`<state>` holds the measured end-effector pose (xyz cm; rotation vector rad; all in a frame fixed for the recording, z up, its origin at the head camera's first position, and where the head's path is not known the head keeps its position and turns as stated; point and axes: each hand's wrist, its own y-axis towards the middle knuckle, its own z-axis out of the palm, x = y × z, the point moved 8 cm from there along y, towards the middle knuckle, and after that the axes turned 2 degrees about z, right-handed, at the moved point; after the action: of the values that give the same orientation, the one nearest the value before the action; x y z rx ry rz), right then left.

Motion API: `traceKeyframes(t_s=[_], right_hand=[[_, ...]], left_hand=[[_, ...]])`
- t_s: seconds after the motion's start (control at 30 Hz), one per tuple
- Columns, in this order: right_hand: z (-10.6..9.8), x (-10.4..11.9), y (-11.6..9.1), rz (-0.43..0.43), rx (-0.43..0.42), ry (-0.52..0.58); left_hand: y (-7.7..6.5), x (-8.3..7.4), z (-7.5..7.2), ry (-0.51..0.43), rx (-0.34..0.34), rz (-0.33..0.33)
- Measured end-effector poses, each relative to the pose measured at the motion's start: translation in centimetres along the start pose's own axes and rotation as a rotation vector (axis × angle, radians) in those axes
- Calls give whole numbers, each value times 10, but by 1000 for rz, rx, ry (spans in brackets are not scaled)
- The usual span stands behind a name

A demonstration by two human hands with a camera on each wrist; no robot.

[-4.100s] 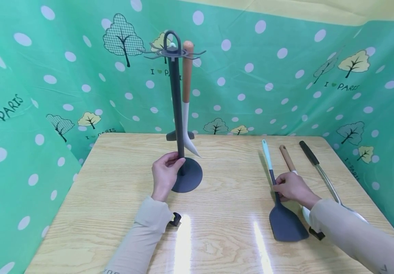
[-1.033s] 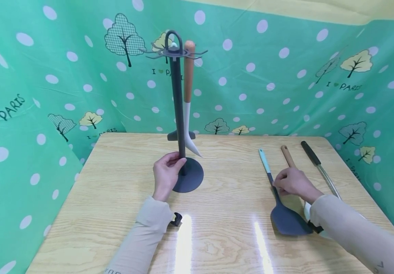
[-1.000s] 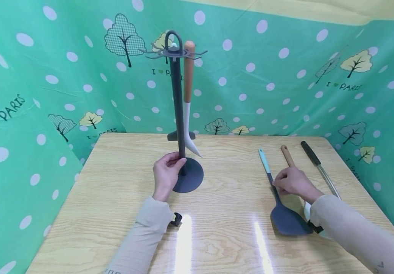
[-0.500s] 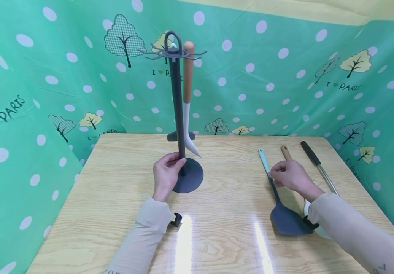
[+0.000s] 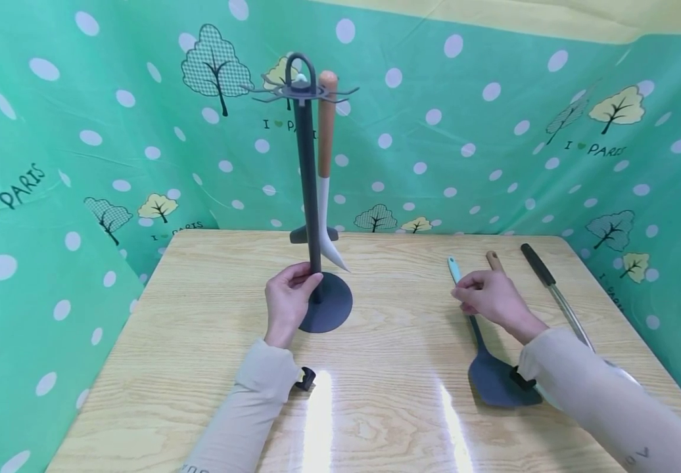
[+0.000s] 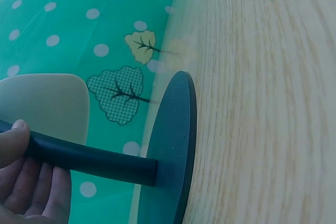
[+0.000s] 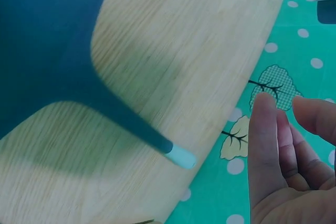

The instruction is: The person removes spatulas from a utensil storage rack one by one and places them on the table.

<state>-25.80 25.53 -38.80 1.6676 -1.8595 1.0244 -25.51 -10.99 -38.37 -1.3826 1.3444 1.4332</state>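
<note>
My left hand (image 5: pixel 288 299) grips the black post of an upright utensil stand (image 5: pixel 307 177), just above its round base. In the left wrist view, thumb and fingers wrap the post (image 6: pixel 94 162). A utensil with a brown handle and white shaft (image 5: pixel 325 138) hangs from the stand, and a dark head (image 5: pixel 299 234) shows behind the post. My right hand (image 5: pixel 491 299) hovers over the handle of a dark turner (image 5: pixel 500 378) with a mint handle end. In the right wrist view, the thumb and fingers of that hand (image 7: pixel 294 166) are spread apart, holding nothing, with the turner (image 7: pixel 115 100) lying beyond.
Right of the turner, a brown-handled utensil (image 5: pixel 493 261) lies partly hidden under my right hand and sleeve. Farther right is a metal-shafted utensil with a black handle (image 5: pixel 537 263). A green dotted cloth (image 5: pixel 411 131) hangs behind the wooden table (image 5: pixel 198 341).
The right hand has let go of the turner's shaft and moved up over its handle. The turner turned slightly, its handle end coming nearer, then stayed still. The left hand keeps its place.
</note>
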Motion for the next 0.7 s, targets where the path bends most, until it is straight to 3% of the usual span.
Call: traceKeyframes(t_s=[0.5, 0.7], right_hand=[[16, 26, 6, -94, -59, -60], [22, 37, 8, -145, -47, -6]], left_hand=[[1, 4, 1, -9, -5, -8], [12, 32, 4, -28, -2, -15]])
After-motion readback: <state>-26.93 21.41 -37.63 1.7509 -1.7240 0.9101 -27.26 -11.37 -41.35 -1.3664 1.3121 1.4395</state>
